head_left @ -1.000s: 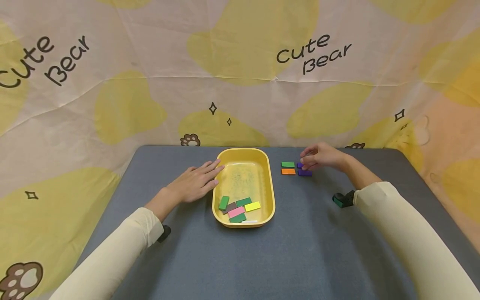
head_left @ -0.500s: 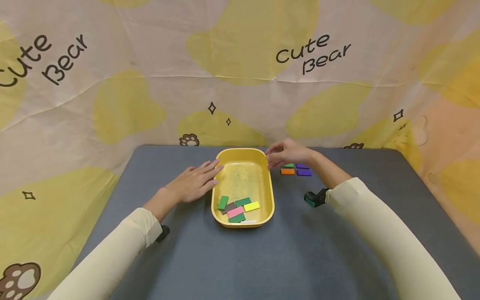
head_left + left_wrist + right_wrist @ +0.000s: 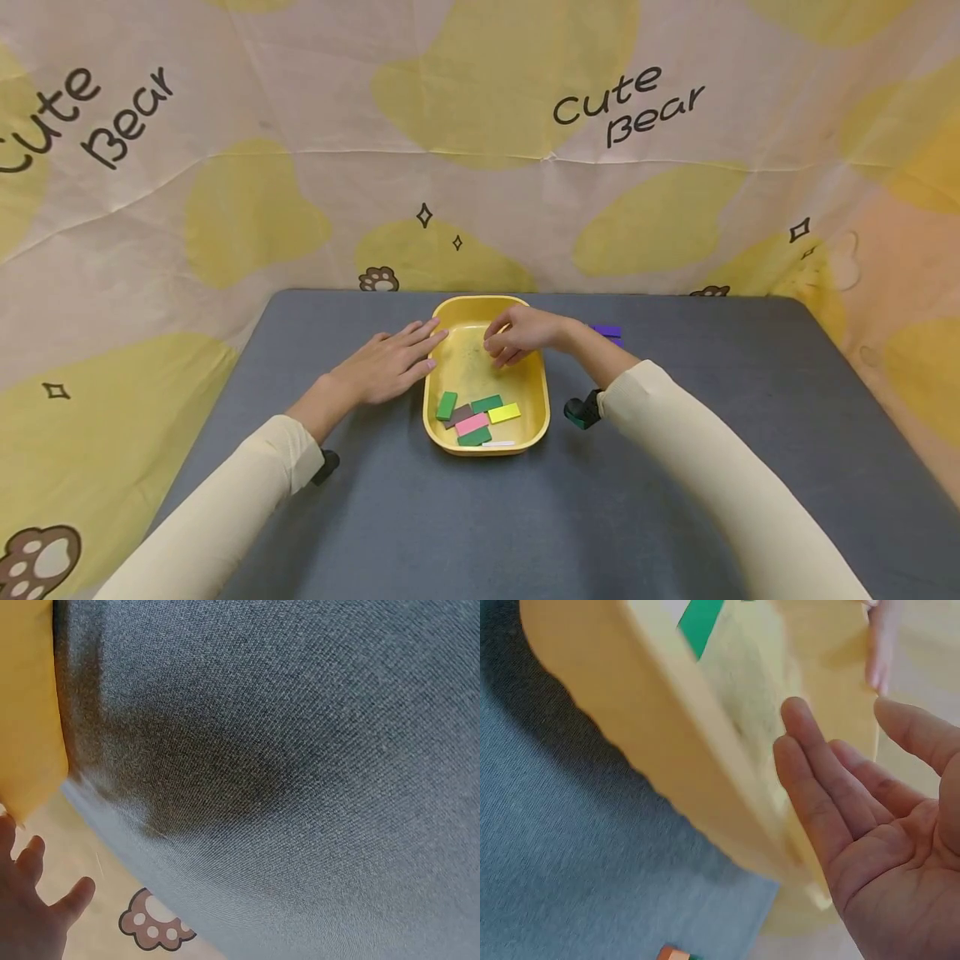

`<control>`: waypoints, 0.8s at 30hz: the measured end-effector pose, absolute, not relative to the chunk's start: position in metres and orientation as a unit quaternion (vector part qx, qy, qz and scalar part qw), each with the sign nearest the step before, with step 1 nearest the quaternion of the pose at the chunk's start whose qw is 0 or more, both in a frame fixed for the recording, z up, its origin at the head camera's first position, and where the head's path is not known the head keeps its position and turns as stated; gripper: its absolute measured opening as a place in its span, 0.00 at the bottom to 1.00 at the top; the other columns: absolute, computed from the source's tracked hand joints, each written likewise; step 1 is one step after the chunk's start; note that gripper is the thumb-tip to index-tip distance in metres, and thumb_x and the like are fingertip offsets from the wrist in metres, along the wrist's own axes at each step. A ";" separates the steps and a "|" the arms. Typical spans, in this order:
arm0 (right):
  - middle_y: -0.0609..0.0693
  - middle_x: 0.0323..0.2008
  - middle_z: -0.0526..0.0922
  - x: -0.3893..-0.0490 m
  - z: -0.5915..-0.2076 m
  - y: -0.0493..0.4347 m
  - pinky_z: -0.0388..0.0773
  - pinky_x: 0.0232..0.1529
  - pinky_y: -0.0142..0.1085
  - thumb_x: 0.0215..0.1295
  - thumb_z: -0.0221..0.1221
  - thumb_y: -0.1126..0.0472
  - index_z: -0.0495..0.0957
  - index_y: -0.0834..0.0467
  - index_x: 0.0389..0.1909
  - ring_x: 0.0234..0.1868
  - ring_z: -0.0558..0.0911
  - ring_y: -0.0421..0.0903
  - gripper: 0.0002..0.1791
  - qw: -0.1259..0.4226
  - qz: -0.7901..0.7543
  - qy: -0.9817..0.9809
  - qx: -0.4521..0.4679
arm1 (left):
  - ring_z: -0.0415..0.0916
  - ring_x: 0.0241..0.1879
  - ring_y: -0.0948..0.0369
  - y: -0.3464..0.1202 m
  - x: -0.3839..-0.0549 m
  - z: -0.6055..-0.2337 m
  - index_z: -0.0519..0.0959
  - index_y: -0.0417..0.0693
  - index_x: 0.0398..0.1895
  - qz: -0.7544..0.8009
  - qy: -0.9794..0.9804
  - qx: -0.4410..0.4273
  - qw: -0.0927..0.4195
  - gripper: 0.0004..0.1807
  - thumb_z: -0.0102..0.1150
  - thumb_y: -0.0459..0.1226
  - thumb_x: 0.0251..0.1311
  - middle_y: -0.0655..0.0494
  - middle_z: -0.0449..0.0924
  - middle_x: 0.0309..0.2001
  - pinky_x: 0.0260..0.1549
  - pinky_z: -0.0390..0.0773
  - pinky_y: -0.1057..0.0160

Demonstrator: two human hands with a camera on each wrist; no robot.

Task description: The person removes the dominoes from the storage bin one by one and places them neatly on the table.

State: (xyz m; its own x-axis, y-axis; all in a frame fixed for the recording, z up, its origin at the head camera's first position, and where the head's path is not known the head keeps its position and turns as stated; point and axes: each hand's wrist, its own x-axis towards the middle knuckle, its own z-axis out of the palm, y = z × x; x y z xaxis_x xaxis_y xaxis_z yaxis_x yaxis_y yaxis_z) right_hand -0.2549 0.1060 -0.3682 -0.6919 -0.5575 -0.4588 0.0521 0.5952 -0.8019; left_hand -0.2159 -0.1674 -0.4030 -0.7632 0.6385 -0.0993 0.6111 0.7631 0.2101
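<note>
A yellow rectangular tray (image 3: 459, 375) holds several flat, domino-like blocks at its near end, among them a pink block (image 3: 472, 424), a yellow block (image 3: 504, 413) and a green block (image 3: 446, 406). My left hand (image 3: 386, 365) rests on the tray's left rim, fingers straight and spread. Over the tray's inside, towards the right wall, hovers my right hand (image 3: 525, 331). In the right wrist view that hand's palm (image 3: 900, 862) shows with loosely bent fingers and nothing between them.
Right of the tray, partly behind my right forearm, lie purple blocks (image 3: 606, 331) on the grey table (image 3: 465, 533). An orange block (image 3: 676, 953) peeks in at the bottom of the right wrist view. A patterned cloth (image 3: 480, 208) hangs behind the table.
My right hand has left the purple blocks and moved left, across the tray's right rim to above its inside. My left hand stays on the rim. The blocks in the tray look unmoved.
</note>
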 end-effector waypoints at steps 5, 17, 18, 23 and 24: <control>0.64 0.44 0.85 -0.253 -0.372 0.086 0.81 0.50 0.45 0.71 0.58 0.61 0.78 0.68 0.55 0.46 0.87 0.56 0.18 0.368 -0.390 0.830 -0.154 | 0.46 0.77 0.47 -0.168 -0.215 -0.402 0.51 0.57 0.80 0.090 0.935 0.332 0.082 0.32 0.39 0.52 0.78 0.55 0.44 0.80 0.66 0.55 0.35; 0.60 0.40 0.87 -0.241 -0.380 0.055 0.83 0.46 0.39 0.72 0.58 0.60 0.78 0.65 0.56 0.42 0.88 0.52 0.17 0.439 -0.333 0.810 -0.201 | 0.46 0.77 0.48 -0.167 -0.214 -0.401 0.51 0.57 0.80 0.100 0.934 0.332 0.087 0.32 0.39 0.52 0.78 0.55 0.44 0.80 0.66 0.54 0.34; 0.60 0.40 0.87 -0.241 -0.381 0.054 0.83 0.45 0.39 0.72 0.58 0.60 0.78 0.65 0.56 0.42 0.88 0.52 0.17 0.439 -0.332 0.810 -0.203 | 0.45 0.77 0.48 -0.168 -0.214 -0.401 0.51 0.57 0.80 0.099 0.934 0.333 0.087 0.32 0.39 0.52 0.78 0.55 0.44 0.80 0.66 0.54 0.34; 0.60 0.38 0.88 -0.238 -0.383 0.047 0.83 0.46 0.40 0.72 0.58 0.60 0.79 0.66 0.54 0.41 0.88 0.52 0.16 0.442 -0.329 0.808 -0.209 | 0.45 0.77 0.48 -0.169 -0.214 -0.402 0.51 0.57 0.80 0.096 0.933 0.335 0.087 0.32 0.38 0.52 0.78 0.55 0.43 0.80 0.66 0.55 0.34; 0.60 0.38 0.88 -0.237 -0.383 0.046 0.82 0.46 0.41 0.72 0.58 0.61 0.79 0.66 0.54 0.41 0.88 0.52 0.16 0.443 -0.329 0.807 -0.210 | 0.45 0.77 0.48 -0.169 -0.214 -0.402 0.51 0.57 0.80 0.097 0.933 0.335 0.087 0.32 0.38 0.52 0.78 0.55 0.43 0.80 0.66 0.55 0.34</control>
State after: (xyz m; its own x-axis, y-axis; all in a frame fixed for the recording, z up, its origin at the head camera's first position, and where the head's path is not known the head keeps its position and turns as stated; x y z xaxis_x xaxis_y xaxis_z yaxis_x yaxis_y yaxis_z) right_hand -0.2369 0.0463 -0.3827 -0.5193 -0.6302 -0.5772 -0.0463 0.6952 -0.7174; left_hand -0.2145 -0.1687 -0.4023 -0.7610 0.6413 -0.0981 0.6076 0.7575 0.2387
